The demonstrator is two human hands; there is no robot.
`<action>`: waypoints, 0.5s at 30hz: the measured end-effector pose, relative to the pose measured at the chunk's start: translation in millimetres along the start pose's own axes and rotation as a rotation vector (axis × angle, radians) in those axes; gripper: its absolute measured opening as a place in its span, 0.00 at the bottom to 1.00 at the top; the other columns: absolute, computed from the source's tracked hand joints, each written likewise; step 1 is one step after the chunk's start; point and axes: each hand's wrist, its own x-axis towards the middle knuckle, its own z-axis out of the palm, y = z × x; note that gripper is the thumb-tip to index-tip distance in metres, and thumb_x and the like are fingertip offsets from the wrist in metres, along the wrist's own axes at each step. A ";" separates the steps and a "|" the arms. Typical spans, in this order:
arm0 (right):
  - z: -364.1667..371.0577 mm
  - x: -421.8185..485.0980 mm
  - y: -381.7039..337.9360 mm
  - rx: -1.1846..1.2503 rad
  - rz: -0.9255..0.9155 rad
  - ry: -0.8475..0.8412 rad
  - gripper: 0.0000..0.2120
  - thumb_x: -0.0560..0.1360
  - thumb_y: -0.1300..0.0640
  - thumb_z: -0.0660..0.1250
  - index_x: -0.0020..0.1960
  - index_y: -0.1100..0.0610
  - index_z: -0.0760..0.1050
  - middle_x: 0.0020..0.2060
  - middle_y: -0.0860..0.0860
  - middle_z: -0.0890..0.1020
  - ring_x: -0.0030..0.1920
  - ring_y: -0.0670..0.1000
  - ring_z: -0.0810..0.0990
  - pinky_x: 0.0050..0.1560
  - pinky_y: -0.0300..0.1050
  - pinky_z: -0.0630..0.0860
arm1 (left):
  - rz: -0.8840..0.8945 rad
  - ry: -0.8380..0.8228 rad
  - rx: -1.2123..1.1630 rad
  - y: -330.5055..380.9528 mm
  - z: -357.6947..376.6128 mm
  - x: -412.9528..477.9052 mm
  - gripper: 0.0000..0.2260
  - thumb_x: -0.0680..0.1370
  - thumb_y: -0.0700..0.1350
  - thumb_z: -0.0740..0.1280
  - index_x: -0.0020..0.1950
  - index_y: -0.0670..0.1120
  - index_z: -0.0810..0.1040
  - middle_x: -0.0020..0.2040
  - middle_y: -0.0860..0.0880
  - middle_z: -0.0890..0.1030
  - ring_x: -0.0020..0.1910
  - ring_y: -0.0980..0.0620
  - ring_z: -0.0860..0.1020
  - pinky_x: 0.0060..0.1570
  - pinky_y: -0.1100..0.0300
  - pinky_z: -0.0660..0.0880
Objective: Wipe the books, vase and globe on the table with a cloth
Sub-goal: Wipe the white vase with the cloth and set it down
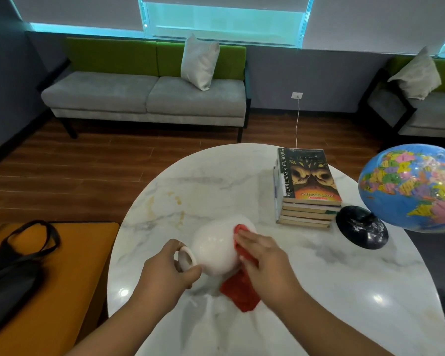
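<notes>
Beyond the marble table [319, 291] I see a grey sofa [144, 98] with a white cushion [199, 62]. To my left, a black bag [10, 273] lies on an orange seat [70, 265]. At the table's far right, a stack of books [308, 188] stands just beside the black base [361, 226] of the globe [411, 186], both well apart from my hands. The white vase [213, 246] is near the middle of the table, glossy, tipped on its side, mouth pointing left. My left hand [165, 268] curls around its neck. My right hand [262, 255] lies flat, fingers straight, pressing the red cloth [239, 289] against its rounded body.
</notes>
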 end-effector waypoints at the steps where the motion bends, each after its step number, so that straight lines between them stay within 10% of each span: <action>1: 4.0 -3.9 -9.1 -0.002 -0.093 -0.055 0.21 0.72 0.63 0.65 0.64 0.53 0.78 0.61 0.42 0.76 0.61 0.43 0.71 0.66 0.23 0.55 | -0.005 -0.008 0.006 -1.5 0.1 0.0 0.15 0.70 0.49 0.75 0.50 0.56 0.70 0.35 0.49 0.82 0.31 0.54 0.82 0.28 0.66 0.75; 5: 3.7 -1.1 -1.4 -0.021 -0.189 -0.121 0.22 0.73 0.63 0.65 0.65 0.51 0.76 0.62 0.41 0.76 0.60 0.43 0.71 0.66 0.26 0.59 | -0.018 -0.024 0.015 -7.9 -0.5 -1.5 0.16 0.70 0.48 0.75 0.52 0.55 0.71 0.36 0.47 0.82 0.33 0.51 0.82 0.29 0.65 0.75; 10: -7.9 16.0 9.2 -0.080 0.140 0.002 0.20 0.76 0.63 0.63 0.67 0.53 0.74 0.64 0.50 0.77 0.65 0.52 0.72 0.67 0.26 0.55 | 0.007 -0.001 0.021 -4.3 -0.4 -4.5 0.16 0.69 0.49 0.75 0.50 0.56 0.70 0.36 0.48 0.81 0.32 0.52 0.81 0.29 0.64 0.74; 15: 2.4 7.3 -44.0 -0.258 -0.285 -0.358 0.23 0.68 0.59 0.68 0.63 0.55 0.77 0.59 0.51 0.79 0.55 0.54 0.73 0.58 0.47 0.73 | 0.093 0.018 0.122 -0.3 1.7 -5.5 0.16 0.68 0.51 0.75 0.49 0.57 0.70 0.34 0.52 0.81 0.32 0.58 0.79 0.33 0.67 0.75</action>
